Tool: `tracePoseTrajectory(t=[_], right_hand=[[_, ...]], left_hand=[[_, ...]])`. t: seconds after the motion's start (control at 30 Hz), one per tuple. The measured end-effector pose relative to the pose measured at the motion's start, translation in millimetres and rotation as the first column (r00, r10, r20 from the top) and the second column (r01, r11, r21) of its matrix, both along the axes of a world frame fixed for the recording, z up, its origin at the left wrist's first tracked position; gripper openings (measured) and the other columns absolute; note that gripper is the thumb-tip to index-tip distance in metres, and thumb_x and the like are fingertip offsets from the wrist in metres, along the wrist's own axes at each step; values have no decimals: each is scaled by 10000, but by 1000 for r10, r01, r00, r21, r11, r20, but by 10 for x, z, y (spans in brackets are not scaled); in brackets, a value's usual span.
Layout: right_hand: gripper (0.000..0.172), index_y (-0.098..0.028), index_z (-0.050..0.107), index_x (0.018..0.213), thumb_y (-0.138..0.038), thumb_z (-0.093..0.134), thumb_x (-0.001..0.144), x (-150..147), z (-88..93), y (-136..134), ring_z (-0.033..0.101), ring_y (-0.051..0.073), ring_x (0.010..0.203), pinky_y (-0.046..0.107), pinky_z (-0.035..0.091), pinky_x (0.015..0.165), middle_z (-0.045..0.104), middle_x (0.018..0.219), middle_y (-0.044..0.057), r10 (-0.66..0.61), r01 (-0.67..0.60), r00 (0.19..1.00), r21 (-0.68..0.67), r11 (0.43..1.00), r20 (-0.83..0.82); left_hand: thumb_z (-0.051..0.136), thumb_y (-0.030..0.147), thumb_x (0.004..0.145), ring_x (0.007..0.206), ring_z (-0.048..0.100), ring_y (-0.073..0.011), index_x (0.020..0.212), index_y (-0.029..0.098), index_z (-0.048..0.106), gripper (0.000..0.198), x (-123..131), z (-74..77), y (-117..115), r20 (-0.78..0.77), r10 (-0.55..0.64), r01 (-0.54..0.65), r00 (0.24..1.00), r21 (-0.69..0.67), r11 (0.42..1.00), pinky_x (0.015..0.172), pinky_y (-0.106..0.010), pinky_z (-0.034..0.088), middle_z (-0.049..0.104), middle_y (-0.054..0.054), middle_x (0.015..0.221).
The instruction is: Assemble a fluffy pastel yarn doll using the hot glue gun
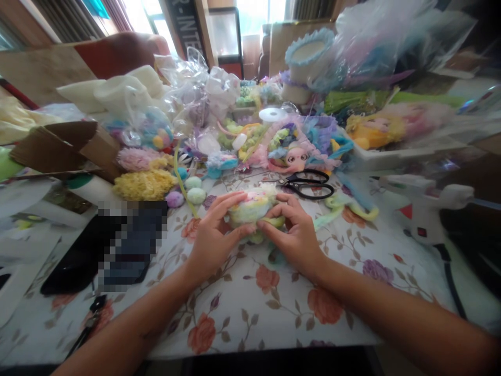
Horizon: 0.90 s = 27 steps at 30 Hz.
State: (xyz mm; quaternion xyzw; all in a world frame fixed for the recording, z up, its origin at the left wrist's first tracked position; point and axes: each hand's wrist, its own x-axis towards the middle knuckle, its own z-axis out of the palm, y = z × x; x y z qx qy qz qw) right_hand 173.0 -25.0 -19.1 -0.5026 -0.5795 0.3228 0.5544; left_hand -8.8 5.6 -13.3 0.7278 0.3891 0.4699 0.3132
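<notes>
Between my two hands, above the flowered tablecloth, is a small pale yellow-green fuzzy bundle point(248, 210) with a whitish top and pink specks; what kind of thing it is I cannot make out. My left hand point(219, 224) curves around its left side, thumb in front and fingers behind. At its right, my right hand point(293, 227) pinches a yellow-green fuzzy strip point(276, 221) against the front. Part of the bundle is hidden by the fingers. Just beyond lie black-handled scissors point(311, 185).
A white glue gun point(434, 209) stands at the right with its cord. To the left are a dark phone point(74, 256), a cardboard box point(58, 146) and yellow fluffy yarn point(144, 183). Pom-poms point(196, 196), doll parts point(296, 158) and plastic bags point(195, 89) crowd the back.
</notes>
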Motion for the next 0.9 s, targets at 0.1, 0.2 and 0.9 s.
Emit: tracePoseTrajectory(t=[0.1,0.2,0.9], right_hand=[[143,-226,617,697,-275,728,773,5,6,-1,525,307,1275,469,414,1022,583,1069,87,-4,4,1000,-4,1000,12],[144,-225,613,696,-270,728,769,-3,13,3,531,308,1264,469,422,1014,579,1068,83,-4,4,1000,3,1000,23],[113,-230,611,736,-252,710,786,-39,-10,24,545,289,1224,453,452,990,562,1100,87,-10,8,997,37,999,70]], left_hand=[[797,370,798,1290,571,-259,1249,247,658,487,-1,35,-14,9,-28,28,1000,3,1000,1068,-392,496,631,-90,1337],[676,376,902,1281,577,-248,1235,221,658,367,5,60,-34,2,-20,20,1000,8,1000,1093,-406,474,639,-102,1321],[788,303,799,1235,607,-255,1183,256,705,396,85,-15,-34,54,133,-130,990,-63,990,1045,-393,502,670,-69,1293]])
